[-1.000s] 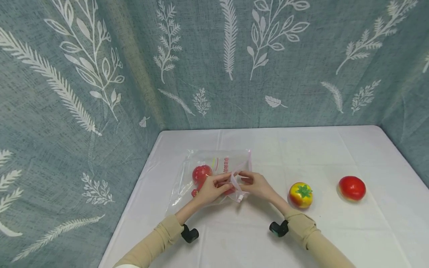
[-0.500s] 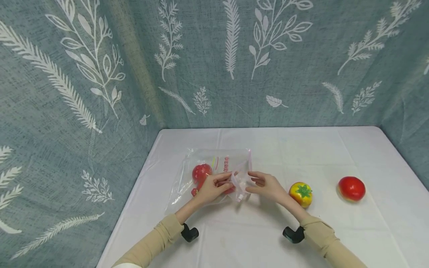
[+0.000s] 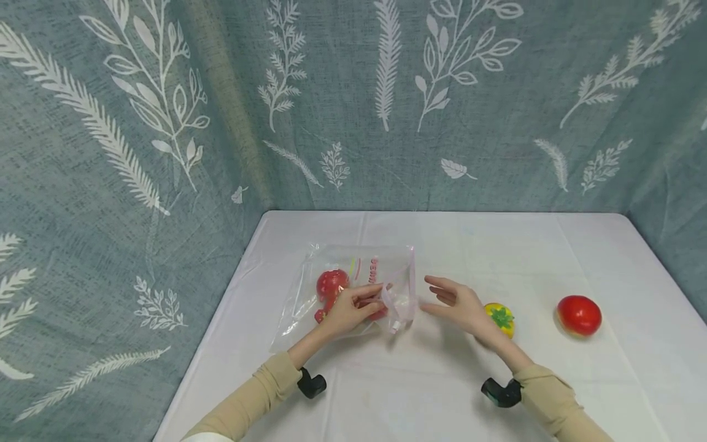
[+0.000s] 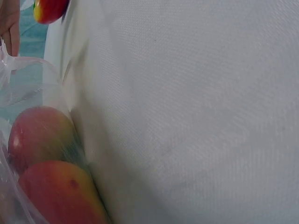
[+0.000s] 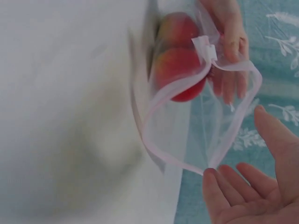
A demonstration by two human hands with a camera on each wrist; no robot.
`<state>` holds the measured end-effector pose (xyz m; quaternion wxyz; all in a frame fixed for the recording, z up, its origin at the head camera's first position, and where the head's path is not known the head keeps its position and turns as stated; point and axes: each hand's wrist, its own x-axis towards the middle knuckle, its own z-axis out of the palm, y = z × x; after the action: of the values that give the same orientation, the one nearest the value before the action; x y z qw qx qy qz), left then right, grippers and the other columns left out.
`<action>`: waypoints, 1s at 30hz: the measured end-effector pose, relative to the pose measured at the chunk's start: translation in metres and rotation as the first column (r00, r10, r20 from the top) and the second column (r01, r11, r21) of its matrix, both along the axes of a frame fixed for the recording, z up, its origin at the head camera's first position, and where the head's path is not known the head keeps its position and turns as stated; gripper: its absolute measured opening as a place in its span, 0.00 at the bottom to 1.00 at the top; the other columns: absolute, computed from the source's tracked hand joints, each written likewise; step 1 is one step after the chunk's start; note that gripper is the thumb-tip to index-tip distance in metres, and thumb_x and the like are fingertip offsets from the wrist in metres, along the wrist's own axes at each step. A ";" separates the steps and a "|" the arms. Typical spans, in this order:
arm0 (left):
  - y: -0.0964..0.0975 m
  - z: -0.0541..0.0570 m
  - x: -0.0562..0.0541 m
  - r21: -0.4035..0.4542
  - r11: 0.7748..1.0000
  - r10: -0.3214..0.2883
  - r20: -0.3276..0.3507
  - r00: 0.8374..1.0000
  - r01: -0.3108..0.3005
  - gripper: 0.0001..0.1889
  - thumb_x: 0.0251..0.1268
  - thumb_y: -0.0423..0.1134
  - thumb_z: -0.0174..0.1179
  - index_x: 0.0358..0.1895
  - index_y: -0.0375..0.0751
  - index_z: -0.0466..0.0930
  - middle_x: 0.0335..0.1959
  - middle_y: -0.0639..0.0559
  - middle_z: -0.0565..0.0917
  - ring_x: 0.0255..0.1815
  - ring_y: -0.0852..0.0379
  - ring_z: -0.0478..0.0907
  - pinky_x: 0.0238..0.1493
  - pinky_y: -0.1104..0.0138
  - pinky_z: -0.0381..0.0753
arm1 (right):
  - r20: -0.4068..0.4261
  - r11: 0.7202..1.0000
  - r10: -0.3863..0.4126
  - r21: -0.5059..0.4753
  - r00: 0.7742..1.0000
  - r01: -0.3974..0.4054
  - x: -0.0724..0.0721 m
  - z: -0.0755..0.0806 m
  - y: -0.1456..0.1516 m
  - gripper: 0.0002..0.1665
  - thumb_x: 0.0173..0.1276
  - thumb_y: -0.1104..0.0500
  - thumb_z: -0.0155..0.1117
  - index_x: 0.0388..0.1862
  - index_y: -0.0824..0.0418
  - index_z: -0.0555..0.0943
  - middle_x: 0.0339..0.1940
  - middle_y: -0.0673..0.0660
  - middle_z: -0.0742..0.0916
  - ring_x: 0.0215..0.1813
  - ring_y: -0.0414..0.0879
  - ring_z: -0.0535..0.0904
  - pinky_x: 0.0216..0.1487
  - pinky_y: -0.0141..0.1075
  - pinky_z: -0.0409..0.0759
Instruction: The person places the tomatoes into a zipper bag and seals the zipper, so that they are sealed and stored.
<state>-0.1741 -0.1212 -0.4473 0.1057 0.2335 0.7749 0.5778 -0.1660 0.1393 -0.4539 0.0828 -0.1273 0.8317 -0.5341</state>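
A clear zip bag [image 3: 386, 256] with a pink-edged mouth and a slider lies on its side, holding several red fruits [image 3: 332, 283]. My left hand [image 3: 348, 312] pinches the bag near its mouth, curled fingers and thumb meeting at the film. In the right wrist view the bag's mouth gapes wide, with red-and-yellow fruits [image 5: 180, 70] visible through the film. Just right of the mouth is my right hand [image 3: 463, 312], fingers and thumb spread, holding nothing. Its forearm partly covers a yellow-and-red fruit [image 3: 501, 317] with a green star-shaped top.
A shiny red fruit [image 3: 579, 315] lies farther right on the white-covered table [image 3: 552, 258]. Behind and to the left hangs a blue-green curtain [image 3: 342, 92] with white leaf prints. Each wrist carries a small black camera [image 3: 501, 393].
My right hand has let go of the bag's mouth and drawn away to the right, its fingers spreading and its forearm now overlapping the yellow-and-red fruit. The left hand stays on the bag.
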 end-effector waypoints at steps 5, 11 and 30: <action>0.000 0.001 0.001 -0.003 1.000 0.002 0.009 1.000 -0.002 0.21 0.62 0.24 0.57 0.59 0.22 0.71 0.57 0.29 0.76 0.54 0.37 0.78 0.50 0.67 0.83 | -0.012 0.999 -0.016 -0.030 1.000 0.015 0.003 0.006 0.008 0.38 0.61 0.56 0.69 0.68 0.67 0.67 0.68 0.66 0.72 0.68 0.61 0.70 0.66 0.45 0.71; 0.000 -0.007 -0.003 0.000 1.000 0.013 0.019 1.000 -0.013 0.21 0.62 0.25 0.58 0.59 0.23 0.72 0.57 0.30 0.76 0.54 0.38 0.79 0.52 0.67 0.82 | -0.010 0.999 -0.036 -0.035 0.999 0.036 0.005 0.008 0.017 0.39 0.60 0.55 0.69 0.68 0.65 0.67 0.69 0.65 0.72 0.68 0.59 0.70 0.66 0.43 0.71; -0.002 -0.028 -0.011 0.019 1.000 0.017 0.007 1.000 -0.017 0.22 0.62 0.27 0.59 0.60 0.25 0.72 0.57 0.31 0.77 0.53 0.39 0.79 0.50 0.68 0.82 | -0.018 0.997 -0.072 0.028 0.997 0.073 0.006 0.017 0.041 0.41 0.62 0.50 0.67 0.69 0.64 0.65 0.69 0.64 0.71 0.69 0.58 0.69 0.65 0.44 0.71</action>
<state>-0.1850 -0.1237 -0.4752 0.1014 0.2258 0.7709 0.5869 -0.1597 0.1804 -0.4370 0.0583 -0.1002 0.8439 -0.5239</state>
